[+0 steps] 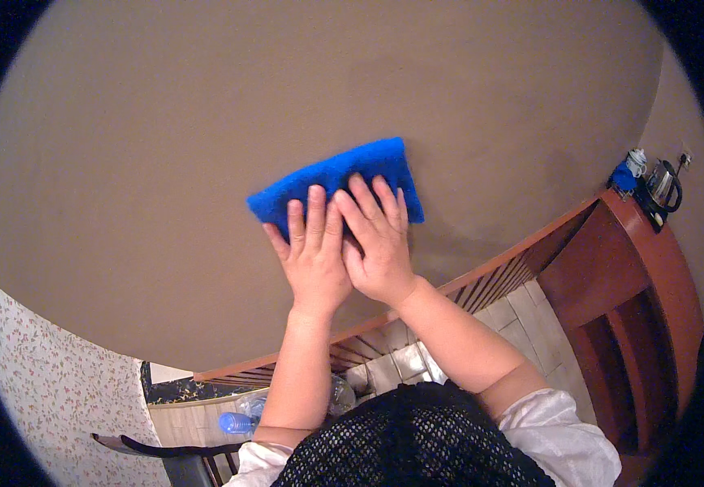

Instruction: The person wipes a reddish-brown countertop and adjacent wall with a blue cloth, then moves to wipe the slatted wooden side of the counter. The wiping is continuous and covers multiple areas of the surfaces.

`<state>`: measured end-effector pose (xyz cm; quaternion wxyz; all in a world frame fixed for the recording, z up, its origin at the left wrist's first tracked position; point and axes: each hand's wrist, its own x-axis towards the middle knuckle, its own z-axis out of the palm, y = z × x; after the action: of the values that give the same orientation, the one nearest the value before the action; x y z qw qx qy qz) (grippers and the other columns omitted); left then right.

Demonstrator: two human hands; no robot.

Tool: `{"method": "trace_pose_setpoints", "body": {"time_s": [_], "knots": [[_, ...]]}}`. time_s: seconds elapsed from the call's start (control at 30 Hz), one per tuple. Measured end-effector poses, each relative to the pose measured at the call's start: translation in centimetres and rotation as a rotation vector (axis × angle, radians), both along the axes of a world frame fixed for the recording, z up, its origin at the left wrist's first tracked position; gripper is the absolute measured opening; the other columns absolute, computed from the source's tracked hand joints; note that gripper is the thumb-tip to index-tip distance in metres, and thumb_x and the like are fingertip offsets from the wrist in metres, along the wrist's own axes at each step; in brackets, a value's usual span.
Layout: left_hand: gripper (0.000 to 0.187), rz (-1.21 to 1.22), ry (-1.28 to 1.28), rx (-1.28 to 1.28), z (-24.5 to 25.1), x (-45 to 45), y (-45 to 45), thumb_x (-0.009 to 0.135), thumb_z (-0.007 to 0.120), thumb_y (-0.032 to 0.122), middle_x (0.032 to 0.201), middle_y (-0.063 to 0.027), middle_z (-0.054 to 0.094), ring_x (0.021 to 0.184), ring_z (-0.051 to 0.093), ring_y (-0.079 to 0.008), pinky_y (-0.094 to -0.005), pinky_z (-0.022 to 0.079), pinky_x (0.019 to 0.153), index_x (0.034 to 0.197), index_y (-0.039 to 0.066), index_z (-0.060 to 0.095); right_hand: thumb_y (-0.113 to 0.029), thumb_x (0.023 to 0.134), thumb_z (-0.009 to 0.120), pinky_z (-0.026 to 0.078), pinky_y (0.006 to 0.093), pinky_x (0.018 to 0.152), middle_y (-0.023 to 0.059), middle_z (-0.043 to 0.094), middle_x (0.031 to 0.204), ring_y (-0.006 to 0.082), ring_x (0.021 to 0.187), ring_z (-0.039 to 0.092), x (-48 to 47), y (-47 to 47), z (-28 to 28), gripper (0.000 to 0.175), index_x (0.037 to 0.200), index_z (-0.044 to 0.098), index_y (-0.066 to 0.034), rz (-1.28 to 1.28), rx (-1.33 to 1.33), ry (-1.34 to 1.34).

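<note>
A folded blue cloth (346,176) lies flat against a brown-grey wall (206,122). My left hand (315,259) presses on its lower left part, fingers spread and pointing up. Beside it, my right hand (382,249) presses on the cloth's lower right part with its fingers apart. The two hands touch near the thumbs, and they cover the cloth's lower middle edge. Both arms reach up from the bottom of the view.
At the right stands a reddish wooden desk (625,228) with an electric kettle (662,185) and a white lidded cup (636,161). A slatted wooden panel (492,283) runs along the wall. Below are floor tiles (516,313), a blue plastic bottle (236,422) and a dark chair (187,465).
</note>
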<state>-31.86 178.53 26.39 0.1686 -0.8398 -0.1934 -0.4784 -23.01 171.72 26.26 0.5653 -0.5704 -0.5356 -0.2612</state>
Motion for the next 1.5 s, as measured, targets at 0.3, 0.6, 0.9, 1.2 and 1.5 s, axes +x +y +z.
{"method": "trace_pose_setpoints", "body": {"time_s": [0.3, 0.6, 0.9, 1.2, 1.5], "knots": [[0.058, 0.134, -0.071, 0.057, -1.8, -6.9, 3.3, 0.087, 0.047, 0.033, 0.149, -0.0091, 0.011, 0.138, 0.000, -0.0286, -0.0545, -0.003, 0.107, 0.139, 0.013, 0.030, -0.014, 0.072, 0.054, 0.014, 0.0473, 0.105, 0.0016, 0.041, 0.137, 0.0232, 0.125, 0.035, -6.0, 3.0, -0.2, 0.055, 0.127, 0.049, -0.0182, 0.116, -0.104, -0.136], [0.073, 0.141, 0.019, -0.116, -10.4, -9.7, 2.4, 0.083, 0.051, 0.037, 0.150, -0.0132, -0.002, 0.137, -0.010, -0.0333, -0.0591, -0.007, 0.104, 0.142, 0.009, 0.018, -0.021, 0.080, 0.046, 0.018, 0.0426, 0.105, -0.0028, 0.047, 0.132, 0.0156, 0.119, 0.042, -7.4, 2.1, -7.0, 0.045, 0.125, 0.051, -0.0173, 0.213, -0.276, -0.167], [0.081, 0.071, 0.073, -0.181, -12.1, -6.1, 0.1, 0.077, 0.055, 0.035, 0.149, -0.0160, -0.003, 0.136, -0.014, -0.0356, -0.0613, -0.009, 0.102, 0.142, 0.008, 0.016, -0.017, 0.076, 0.051, 0.021, 0.0410, 0.106, -0.0010, 0.046, 0.132, 0.0165, 0.121, 0.041, -3.7, -0.5, -8.5, 0.049, 0.125, 0.051, -0.0152, 0.165, -0.312, -0.166], [0.077, 0.034, 0.115, -0.053, -8.2, 1.3, -2.2, 0.077, 0.054, 0.033, 0.149, -0.0170, 0.001, 0.136, -0.012, -0.0364, -0.0615, -0.010, 0.102, 0.141, 0.005, 0.021, -0.014, 0.072, 0.053, 0.024, 0.0439, 0.104, 0.0046, 0.043, 0.134, 0.0235, 0.123, 0.038, 3.4, -3.5, -5.9, 0.055, 0.127, 0.048, -0.0133, 0.092, -0.284, -0.166], [0.063, -0.007, 0.078, 0.014, -2.9, 12.1, -6.0, 0.081, 0.050, 0.029, 0.149, -0.0083, 0.016, 0.139, 0.003, -0.0282, -0.0565, -0.009, 0.105, 0.138, 0.010, 0.031, -0.008, 0.072, 0.052, 0.027, 0.0482, 0.103, 0.0085, 0.040, 0.136, 0.0298, 0.125, 0.036, 12.2, -7.7, -1.7, 0.057, 0.129, 0.045, -0.0109, -0.074, -0.149, -0.101]]}}
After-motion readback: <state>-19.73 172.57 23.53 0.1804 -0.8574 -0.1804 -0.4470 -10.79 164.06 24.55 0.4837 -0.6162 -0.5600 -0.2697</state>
